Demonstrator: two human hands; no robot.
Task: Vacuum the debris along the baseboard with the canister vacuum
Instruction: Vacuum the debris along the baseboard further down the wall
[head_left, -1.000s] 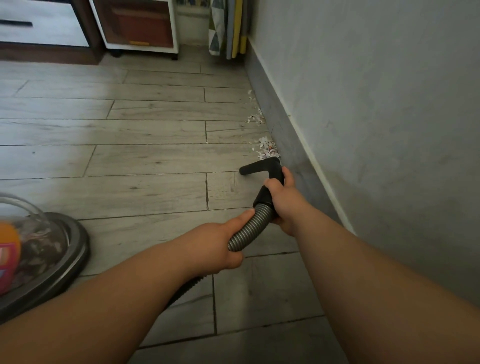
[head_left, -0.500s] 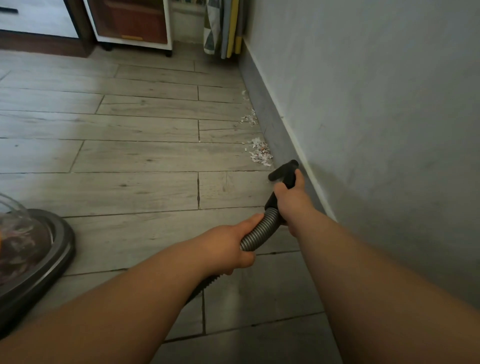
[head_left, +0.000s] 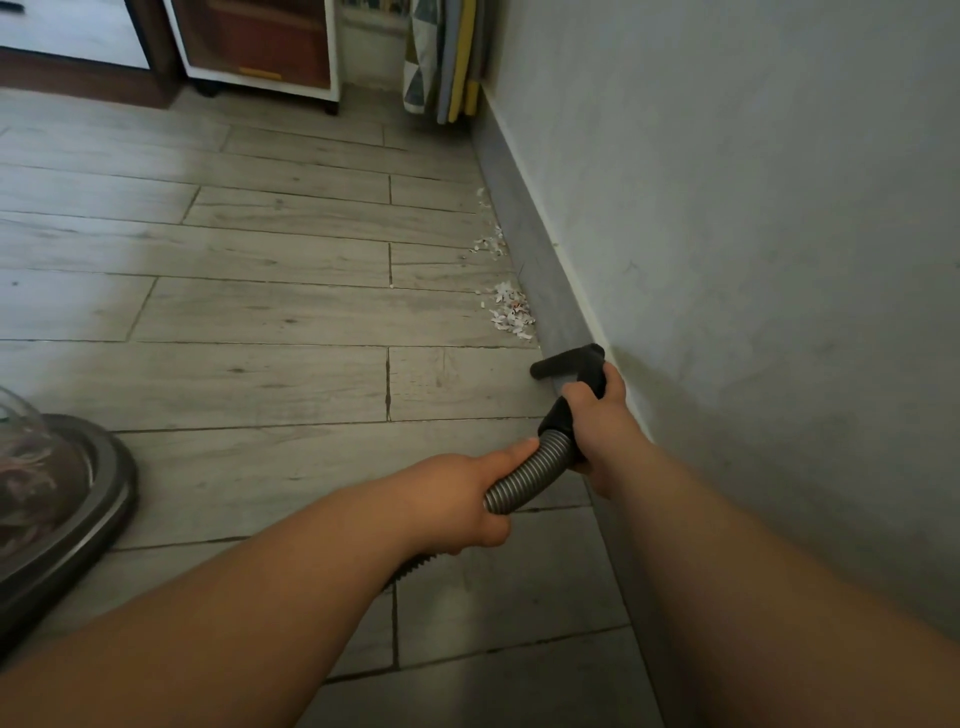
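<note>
A ribbed grey vacuum hose (head_left: 530, 473) ends in a black nozzle (head_left: 566, 362) lying against the grey baseboard (head_left: 524, 244). My right hand (head_left: 597, 415) grips the black handle just behind the nozzle. My left hand (head_left: 457, 499) is wrapped around the hose a little further back. White paper debris (head_left: 511, 312) lies in a pile at the foot of the baseboard just beyond the nozzle, with a smaller scatter (head_left: 488, 244) further along. The canister vacuum (head_left: 67, 499), with a clear dome, sits on the floor at the left edge.
The grey wall (head_left: 753, 260) runs along the right. At the far end stand a white-framed cabinet on wheels (head_left: 254, 52), a dark drawer unit (head_left: 78, 62) and folded patterned boards (head_left: 447, 57) leaning in the corner. The floor is pale wood-look planks (head_left: 260, 312).
The nozzle and my right hand have swung right, from out on the floor to against the baseboard, short of the debris pile. The canister has slid further out of view at the left.
</note>
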